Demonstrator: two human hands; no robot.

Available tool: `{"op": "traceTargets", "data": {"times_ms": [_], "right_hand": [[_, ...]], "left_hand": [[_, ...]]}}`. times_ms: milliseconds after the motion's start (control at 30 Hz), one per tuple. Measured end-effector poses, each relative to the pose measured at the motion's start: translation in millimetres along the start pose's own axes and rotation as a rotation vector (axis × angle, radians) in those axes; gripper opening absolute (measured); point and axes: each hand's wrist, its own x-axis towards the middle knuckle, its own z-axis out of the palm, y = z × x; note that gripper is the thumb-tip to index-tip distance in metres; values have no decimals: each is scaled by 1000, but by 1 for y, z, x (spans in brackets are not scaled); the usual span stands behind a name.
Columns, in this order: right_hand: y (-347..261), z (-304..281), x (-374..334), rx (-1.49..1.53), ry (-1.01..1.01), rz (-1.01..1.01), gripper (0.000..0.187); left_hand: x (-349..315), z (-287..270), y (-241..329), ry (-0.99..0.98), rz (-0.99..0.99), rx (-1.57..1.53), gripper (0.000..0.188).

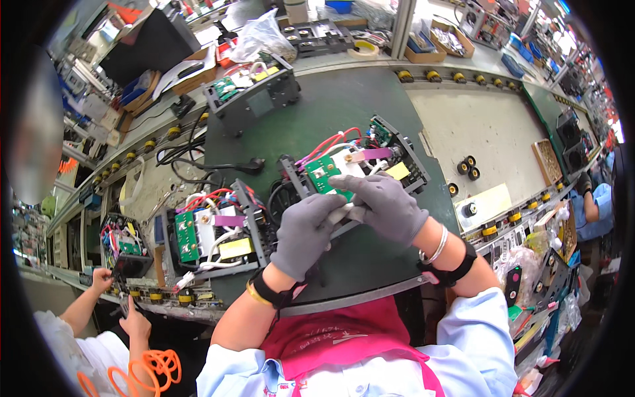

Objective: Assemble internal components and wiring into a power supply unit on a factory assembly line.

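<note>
Dark green covers the worktop (357,99) stretching beneath and beyond a person's gray-gloved left hand (305,231) and right hand (390,206). Just ahead of the pair lies an open black-framed electronic unit (342,162), its near edge under their fingertips. Its long axis appears to run left to right, the near edge slanting away toward the right. The right hand is the nearer, reaching over that edge, while the left sits at the near-left corner; any fine work there seems to hinge on this near edge. A similar open unit (213,225) rests to the left of the left hand, and another (254,106) stands well beyond both, toward the left. Between these, a black plug (254,165) lies ahead of the left hand. Closest to the fingers is a green circuit board (322,173); a yellow label (398,171) shows just past the right hand. Both hands are curled nearly closed, fingertips meeting around a small white piece (339,214); which one grips it cannot be told.
</note>
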Motion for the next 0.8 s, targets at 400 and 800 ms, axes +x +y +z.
{"op": "traceTargets", "data": {"times_ms": [400,800], "right_hand": [[-55,-166,112,-658,-568,102,40],[58,66,319,-464,-27,-155,71]], "left_hand": [[-77,-100,74,134,-587,-1177,42],[-71,-136,37,104,-304,-1125,26]]}}
